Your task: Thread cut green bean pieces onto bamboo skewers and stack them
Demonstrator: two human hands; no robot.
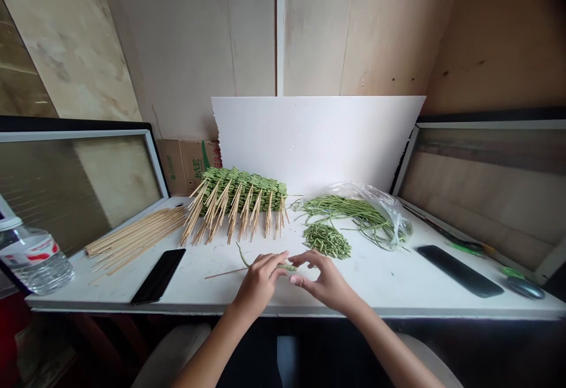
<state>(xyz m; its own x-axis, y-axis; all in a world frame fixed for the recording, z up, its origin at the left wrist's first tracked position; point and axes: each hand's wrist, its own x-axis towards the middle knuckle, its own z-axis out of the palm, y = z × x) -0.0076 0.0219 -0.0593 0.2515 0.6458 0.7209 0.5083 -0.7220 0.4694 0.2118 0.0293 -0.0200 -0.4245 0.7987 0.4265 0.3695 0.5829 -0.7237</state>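
Observation:
My left hand (pixel 260 279) is closed around a long green bean (pixel 242 256), whose thin curved end sticks up to its left. A bamboo skewer (pixel 224 273) runs into the same grip from the left. A bit of green bean shows past my left fingertips. My right hand (pixel 325 282) faces it, thumb and fingers apart, with the bean's end near the gap between them. Ahead lies a heap of short cut bean pieces (pixel 326 240). Long whole beans (pixel 349 208) spill from a clear plastic bag (pixel 395 223). Stacked skewers of beans (pixel 243 190) stand at the back left.
Loose bamboo skewers (pixel 137 234) lie at left, beside a black phone (pixel 158 276) and a water bottle (pixel 38 261). At right are a dark flat object (pixel 460 270) and a mouse (pixel 525 288). A white board (pixel 318 140) stands behind.

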